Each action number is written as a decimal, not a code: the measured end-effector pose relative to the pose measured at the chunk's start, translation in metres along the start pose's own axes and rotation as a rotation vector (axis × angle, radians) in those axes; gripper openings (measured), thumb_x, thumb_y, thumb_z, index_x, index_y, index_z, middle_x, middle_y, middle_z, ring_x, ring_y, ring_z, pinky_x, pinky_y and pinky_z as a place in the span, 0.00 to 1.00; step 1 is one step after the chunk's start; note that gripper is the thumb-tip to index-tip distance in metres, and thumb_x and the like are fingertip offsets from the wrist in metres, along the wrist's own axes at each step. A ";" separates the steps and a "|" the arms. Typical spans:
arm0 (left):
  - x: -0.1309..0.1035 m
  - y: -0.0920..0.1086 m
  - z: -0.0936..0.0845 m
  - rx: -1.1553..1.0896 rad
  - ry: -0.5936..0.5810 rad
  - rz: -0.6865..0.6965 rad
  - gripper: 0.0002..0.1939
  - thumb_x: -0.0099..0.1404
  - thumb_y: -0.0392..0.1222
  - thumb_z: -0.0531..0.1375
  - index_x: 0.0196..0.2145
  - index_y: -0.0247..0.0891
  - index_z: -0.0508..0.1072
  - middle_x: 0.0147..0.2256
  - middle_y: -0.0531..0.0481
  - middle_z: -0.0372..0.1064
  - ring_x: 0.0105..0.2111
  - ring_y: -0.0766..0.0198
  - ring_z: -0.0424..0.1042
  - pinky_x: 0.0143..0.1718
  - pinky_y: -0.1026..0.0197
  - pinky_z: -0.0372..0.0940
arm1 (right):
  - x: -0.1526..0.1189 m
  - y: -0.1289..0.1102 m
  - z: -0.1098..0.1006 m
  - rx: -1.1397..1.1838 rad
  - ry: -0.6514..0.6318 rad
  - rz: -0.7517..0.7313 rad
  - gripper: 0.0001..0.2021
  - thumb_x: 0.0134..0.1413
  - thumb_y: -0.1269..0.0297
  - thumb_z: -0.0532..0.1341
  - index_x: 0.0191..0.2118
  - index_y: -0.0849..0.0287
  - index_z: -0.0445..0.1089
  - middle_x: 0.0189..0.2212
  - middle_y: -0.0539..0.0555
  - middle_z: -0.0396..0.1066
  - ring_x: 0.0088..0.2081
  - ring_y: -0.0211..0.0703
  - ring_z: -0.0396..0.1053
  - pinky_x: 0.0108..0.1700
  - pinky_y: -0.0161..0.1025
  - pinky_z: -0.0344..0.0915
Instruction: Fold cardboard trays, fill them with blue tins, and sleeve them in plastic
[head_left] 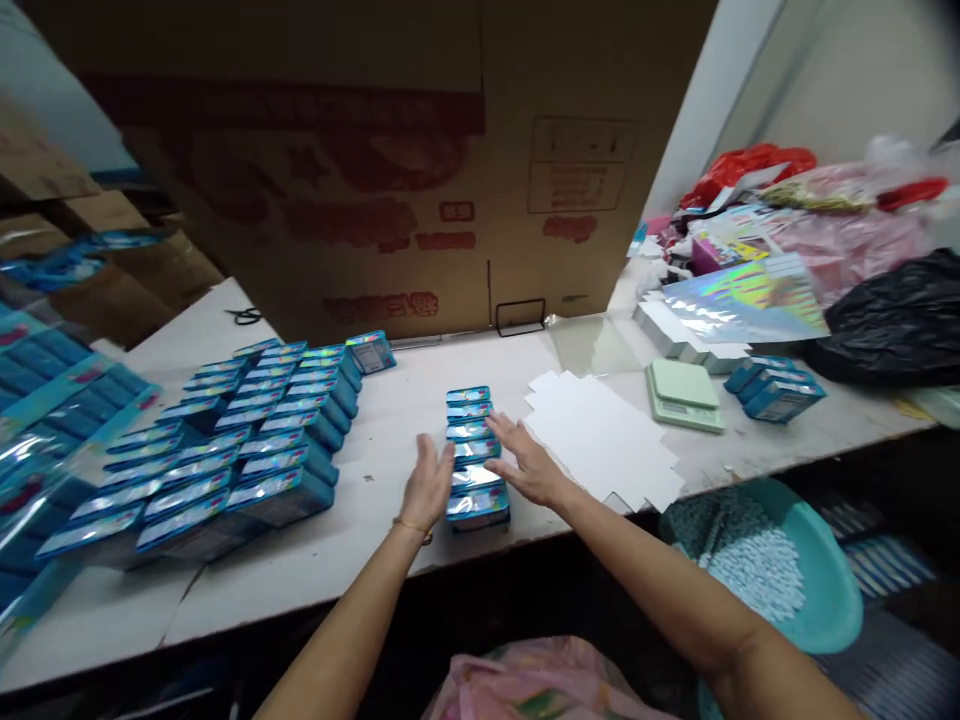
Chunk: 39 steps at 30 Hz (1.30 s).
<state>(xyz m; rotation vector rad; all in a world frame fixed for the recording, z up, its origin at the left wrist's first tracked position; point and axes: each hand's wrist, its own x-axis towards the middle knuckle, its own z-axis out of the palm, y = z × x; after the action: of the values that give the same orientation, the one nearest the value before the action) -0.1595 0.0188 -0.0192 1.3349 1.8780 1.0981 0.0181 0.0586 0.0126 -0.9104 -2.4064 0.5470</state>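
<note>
A single row of small blue boxes point(478, 478) runs away from the front edge of the white table, straight ahead of me. My left hand point(429, 485) is at the row's left side, fingers stretched out and upright, wearing a thin bracelet at the wrist. On the other side my right hand point(525, 462) lies open, its fingers spread against or just over the boxes' right edges. Neither hand is closed round a box. Further left stands a large block of similar blue boxes point(255, 440) in several rows, with one box point(370, 352) at its far corner.
White cut card sheets point(600, 435) lie right of the row, beside a pale green scale point(684, 394) and more blue boxes point(776, 388). A tall cardboard carton point(480, 230) walls off the back. Below the table edge sits a turquoise basin point(825, 580) of small pale pieces. Scissors point(244, 316) lie far left.
</note>
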 end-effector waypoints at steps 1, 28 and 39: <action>0.002 0.003 -0.001 0.068 0.046 0.040 0.40 0.59 0.59 0.44 0.58 0.23 0.46 0.59 0.29 0.35 0.59 0.50 0.35 0.57 0.46 0.37 | -0.004 0.013 -0.008 0.022 0.086 0.054 0.24 0.56 0.55 0.49 0.57 0.56 0.51 0.58 0.57 0.49 0.59 0.44 0.46 0.57 0.50 0.48; 0.001 0.024 0.003 0.517 -0.133 0.267 0.34 0.60 0.51 0.48 0.60 0.41 0.39 0.62 0.45 0.32 0.59 0.56 0.44 0.52 0.52 0.56 | 0.068 0.266 -0.079 -0.309 0.284 0.939 0.14 0.37 0.59 0.65 0.34 0.57 0.70 0.38 0.56 0.66 0.42 0.46 0.61 0.38 0.37 0.57; -0.005 0.022 0.003 0.497 -0.111 0.271 0.34 0.60 0.50 0.49 0.60 0.42 0.39 0.61 0.44 0.35 0.59 0.57 0.43 0.55 0.51 0.52 | 0.068 0.279 -0.082 -0.346 0.191 0.880 0.14 0.37 0.57 0.64 0.33 0.57 0.69 0.35 0.53 0.68 0.38 0.43 0.62 0.34 0.34 0.56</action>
<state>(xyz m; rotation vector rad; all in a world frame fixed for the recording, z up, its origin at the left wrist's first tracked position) -0.1450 0.0185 -0.0022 1.9293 2.0035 0.6754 0.1588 0.3152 -0.0485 -2.0849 -1.8609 0.3062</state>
